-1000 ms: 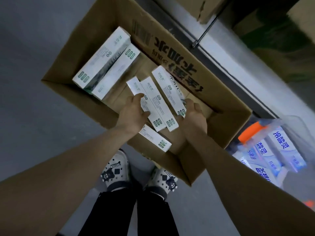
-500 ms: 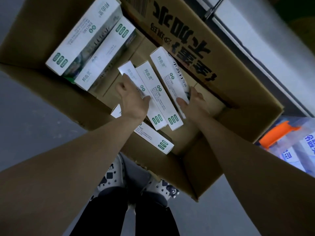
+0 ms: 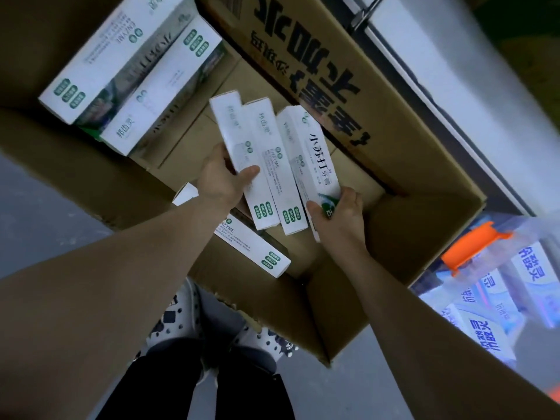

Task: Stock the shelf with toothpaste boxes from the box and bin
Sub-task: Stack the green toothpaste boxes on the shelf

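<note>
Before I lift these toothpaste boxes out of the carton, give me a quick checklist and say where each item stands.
1. Left hand grips the left box: ok.
2. Right hand holds the right box at its lower end: ok.
3. Middle box secured: cannot tell; the grip on it is hidden.
4. Way up out of the carton open: ok; the flaps are spread and nothing covers the held boxes.
5. Carton emptied: not ok; a loose box and two packs lie inside.
</note>
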Motion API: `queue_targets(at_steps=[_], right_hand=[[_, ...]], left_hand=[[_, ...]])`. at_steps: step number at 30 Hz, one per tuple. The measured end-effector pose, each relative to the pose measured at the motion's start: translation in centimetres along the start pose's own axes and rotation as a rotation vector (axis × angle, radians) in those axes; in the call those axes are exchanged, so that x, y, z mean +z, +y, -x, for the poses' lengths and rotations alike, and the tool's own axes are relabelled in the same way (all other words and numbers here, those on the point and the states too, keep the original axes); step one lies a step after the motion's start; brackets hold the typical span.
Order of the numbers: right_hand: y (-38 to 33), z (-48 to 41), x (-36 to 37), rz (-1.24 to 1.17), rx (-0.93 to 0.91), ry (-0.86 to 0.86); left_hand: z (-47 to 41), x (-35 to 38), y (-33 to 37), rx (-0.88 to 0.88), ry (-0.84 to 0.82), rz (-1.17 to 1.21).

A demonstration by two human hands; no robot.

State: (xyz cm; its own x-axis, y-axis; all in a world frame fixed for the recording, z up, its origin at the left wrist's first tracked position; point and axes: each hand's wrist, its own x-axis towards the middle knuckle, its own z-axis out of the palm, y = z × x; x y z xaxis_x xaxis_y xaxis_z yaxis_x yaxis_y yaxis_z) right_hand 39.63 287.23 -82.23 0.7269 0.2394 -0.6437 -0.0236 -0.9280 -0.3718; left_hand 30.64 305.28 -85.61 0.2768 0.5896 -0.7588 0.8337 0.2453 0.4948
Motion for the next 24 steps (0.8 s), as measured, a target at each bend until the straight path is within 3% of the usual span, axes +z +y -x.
queue_targets(at_steps=[10, 20, 24], right_hand=[[-0.1, 0.9, -0.8, -0.012, 0.059, 0.074], [-0.9, 3.1, -1.0, -0.071, 0.115, 0.005], [-2.4, 4.0, -2.5, -0.145, 0.200, -0.058]], left_hand=[[0.1, 1.3, 2.5, 0.106, -0.017, -0.115], [0.8, 0.9, 4.2, -0.119, 0.045, -0.112], [2.2, -0.9, 4.7, -0.077, 0.014, -0.059]])
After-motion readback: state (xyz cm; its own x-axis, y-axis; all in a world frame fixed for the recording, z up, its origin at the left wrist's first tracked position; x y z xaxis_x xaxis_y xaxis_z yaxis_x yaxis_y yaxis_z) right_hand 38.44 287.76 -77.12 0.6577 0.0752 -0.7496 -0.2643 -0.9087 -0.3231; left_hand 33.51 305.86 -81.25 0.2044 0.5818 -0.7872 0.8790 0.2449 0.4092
